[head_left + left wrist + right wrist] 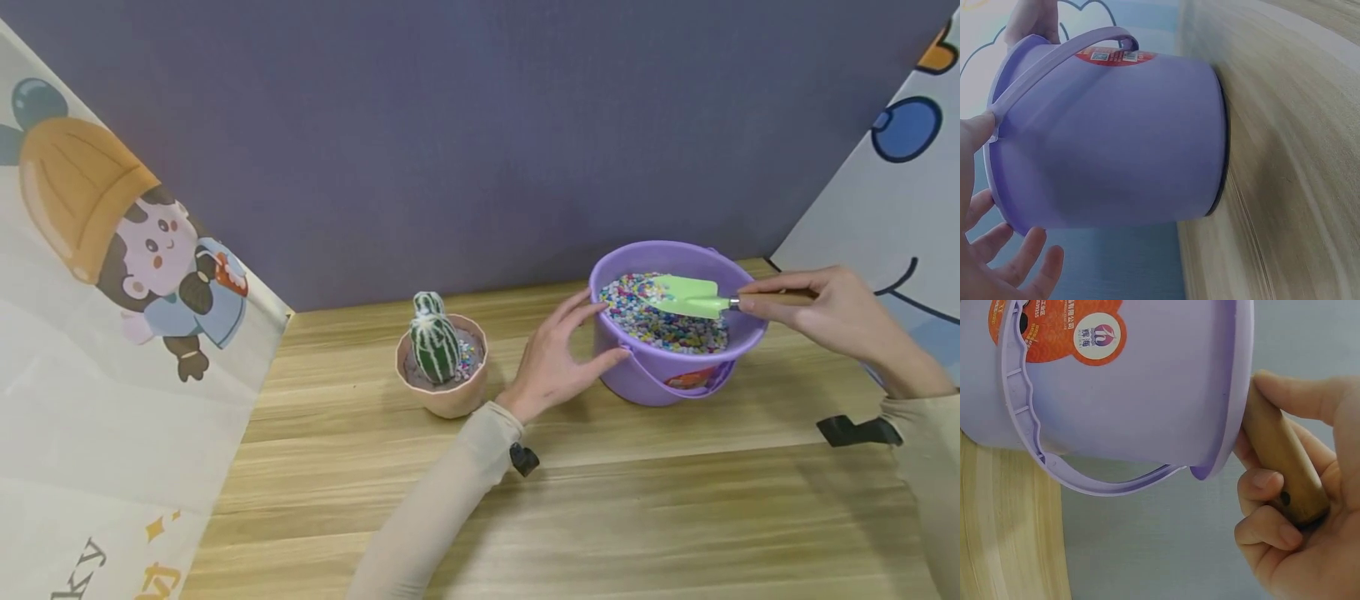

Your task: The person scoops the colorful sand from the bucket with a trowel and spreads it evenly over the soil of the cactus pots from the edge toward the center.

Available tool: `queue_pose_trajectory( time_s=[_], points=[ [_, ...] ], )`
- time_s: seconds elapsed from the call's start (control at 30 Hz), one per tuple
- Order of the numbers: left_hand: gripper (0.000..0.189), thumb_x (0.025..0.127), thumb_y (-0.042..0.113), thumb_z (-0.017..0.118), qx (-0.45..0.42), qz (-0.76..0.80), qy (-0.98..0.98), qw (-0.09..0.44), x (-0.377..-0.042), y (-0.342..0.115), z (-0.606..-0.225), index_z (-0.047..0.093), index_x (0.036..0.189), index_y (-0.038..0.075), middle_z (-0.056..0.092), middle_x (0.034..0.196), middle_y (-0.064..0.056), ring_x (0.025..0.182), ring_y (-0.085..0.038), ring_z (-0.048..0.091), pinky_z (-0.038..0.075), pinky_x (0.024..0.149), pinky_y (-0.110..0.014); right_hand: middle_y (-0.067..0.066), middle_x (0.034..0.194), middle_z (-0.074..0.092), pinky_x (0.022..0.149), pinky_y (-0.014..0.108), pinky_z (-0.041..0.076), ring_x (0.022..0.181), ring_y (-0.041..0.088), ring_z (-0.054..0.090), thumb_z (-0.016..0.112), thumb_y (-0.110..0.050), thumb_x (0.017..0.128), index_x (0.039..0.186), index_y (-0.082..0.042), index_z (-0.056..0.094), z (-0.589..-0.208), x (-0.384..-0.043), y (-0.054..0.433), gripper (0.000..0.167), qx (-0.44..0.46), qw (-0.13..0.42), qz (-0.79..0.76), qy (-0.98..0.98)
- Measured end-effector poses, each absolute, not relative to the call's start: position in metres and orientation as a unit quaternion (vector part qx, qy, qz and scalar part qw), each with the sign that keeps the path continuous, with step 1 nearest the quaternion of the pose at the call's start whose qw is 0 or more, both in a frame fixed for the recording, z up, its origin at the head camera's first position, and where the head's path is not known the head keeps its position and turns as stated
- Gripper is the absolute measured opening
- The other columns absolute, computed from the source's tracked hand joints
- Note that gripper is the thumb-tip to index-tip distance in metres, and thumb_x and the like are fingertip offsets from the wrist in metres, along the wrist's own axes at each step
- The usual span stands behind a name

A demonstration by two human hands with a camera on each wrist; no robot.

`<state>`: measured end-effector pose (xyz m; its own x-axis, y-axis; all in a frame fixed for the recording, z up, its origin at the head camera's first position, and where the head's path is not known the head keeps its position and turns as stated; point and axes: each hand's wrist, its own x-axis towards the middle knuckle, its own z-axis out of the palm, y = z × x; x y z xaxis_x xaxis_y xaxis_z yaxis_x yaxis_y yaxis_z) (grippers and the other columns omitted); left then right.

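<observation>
A purple bucket (645,367) stands on the table, partly filled with small multicoloured pellets (637,317). My right hand (847,312) grips the wooden handle (1288,459) of a small hand trowel, whose light green blade (690,297) lies over the pellets inside the bucket. In the right wrist view, the fingers wrap round that handle beside the rim. My left hand (555,358) touches the near left side of the bucket's rim, fingers spread. Its thumb (979,130) rests by the hinge of the bucket's carrying handle (1054,65), which hangs down in front.
Left of my left hand, a potted cactus (435,346) stands in a pale pink pot (450,404) with grey filling and some coloured pellets on it. A dark panel (480,150) rises behind the wooden table (600,517). Printed side panels (112,400) flank it.
</observation>
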<state>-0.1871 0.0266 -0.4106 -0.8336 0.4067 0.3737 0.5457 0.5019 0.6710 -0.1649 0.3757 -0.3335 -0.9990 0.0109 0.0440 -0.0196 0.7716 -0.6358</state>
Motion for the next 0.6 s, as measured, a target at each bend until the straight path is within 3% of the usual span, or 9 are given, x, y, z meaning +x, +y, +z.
queue_pose_trajectory(
  time_s=[0.1,0.13,0.2,0.27,0.37,0.47,0.5,0.6],
  points=[
    [0.075,0.090,0.059,0.078,-0.276,-0.418,-0.861,0.081,-0.186,0.026,-0.410,0.055,0.155,0.030,0.034,0.173,0.016,0.157,-0.019,0.041,0.041,0.124,-0.053,0.023,0.132,0.073,0.097,0.078,0.044,0.085,-0.030,0.045,0.076,-0.050,0.097,0.131,-0.006,0.076,-0.332,-0.164,0.375,0.055,0.006,0.028,0.330,-0.944],
    [0.075,0.090,0.059,0.078,-0.276,-0.419,-0.861,0.081,-0.186,0.025,-0.410,0.054,0.155,0.029,0.035,0.173,0.015,0.157,-0.019,0.041,0.041,0.124,-0.054,0.028,0.136,0.068,0.097,0.078,0.043,0.086,-0.031,0.043,0.076,-0.049,0.097,0.130,-0.006,0.076,-0.331,-0.164,0.374,0.055,0.008,0.030,0.328,-0.944],
    [0.076,0.091,0.058,0.078,-0.275,-0.421,-0.861,0.079,-0.184,0.023,-0.410,0.053,0.156,0.029,0.035,0.173,0.013,0.157,-0.020,0.040,0.040,0.125,-0.055,0.025,0.134,0.071,0.097,0.078,0.043,0.086,-0.031,0.042,0.076,-0.049,0.097,0.130,-0.006,0.076,-0.330,-0.164,0.372,0.054,0.008,0.033,0.325,-0.945],
    [0.075,0.091,0.056,0.078,-0.272,-0.423,-0.861,0.077,-0.183,0.021,-0.410,0.053,0.156,0.029,0.036,0.173,0.011,0.157,-0.021,0.041,0.040,0.124,-0.056,0.014,0.127,0.077,0.097,0.077,0.044,0.086,-0.032,0.042,0.076,-0.048,0.097,0.129,-0.006,0.077,-0.328,-0.164,0.370,0.053,0.010,0.036,0.325,-0.945],
    [0.076,0.091,0.054,0.078,-0.262,-0.427,-0.862,0.078,-0.181,0.015,-0.411,0.052,0.157,0.025,0.039,0.172,0.006,0.149,-0.021,0.051,0.047,0.119,-0.052,-0.015,0.110,0.080,0.098,0.043,0.056,0.087,-0.030,0.049,0.077,-0.046,0.097,0.127,-0.007,0.078,-0.325,-0.163,0.367,0.048,0.019,0.039,0.329,-0.944],
    [0.078,0.092,0.052,0.078,-0.256,-0.431,-0.861,0.082,-0.179,0.008,-0.413,0.050,0.157,0.021,0.042,0.170,0.002,0.137,-0.021,0.060,0.054,0.111,-0.043,-0.036,0.096,0.070,0.080,0.008,0.047,0.088,-0.026,0.058,0.078,-0.040,0.098,0.123,-0.008,0.080,-0.324,-0.163,0.365,0.041,0.035,0.040,0.338,-0.940],
    [0.079,0.092,0.051,0.079,-0.254,-0.433,-0.861,0.082,-0.178,0.006,-0.413,0.049,0.158,0.020,0.042,0.170,0.002,0.134,-0.022,0.063,0.055,0.109,-0.041,-0.037,0.096,0.071,0.073,0.001,0.041,0.088,-0.024,0.060,0.078,-0.039,0.098,0.122,-0.008,0.080,-0.324,-0.162,0.364,0.039,0.039,0.040,0.342,-0.938],
    [0.080,0.092,0.048,0.080,-0.250,-0.439,-0.859,0.080,-0.174,-0.001,-0.413,0.047,0.159,0.020,0.042,0.170,0.001,0.133,-0.025,0.063,0.056,0.107,-0.040,-0.036,0.095,0.072,0.072,0.000,0.043,0.089,-0.022,0.063,0.080,-0.035,0.097,0.120,-0.008,0.081,-0.322,-0.161,0.362,0.035,0.047,0.042,0.353,-0.934]
  ],
)
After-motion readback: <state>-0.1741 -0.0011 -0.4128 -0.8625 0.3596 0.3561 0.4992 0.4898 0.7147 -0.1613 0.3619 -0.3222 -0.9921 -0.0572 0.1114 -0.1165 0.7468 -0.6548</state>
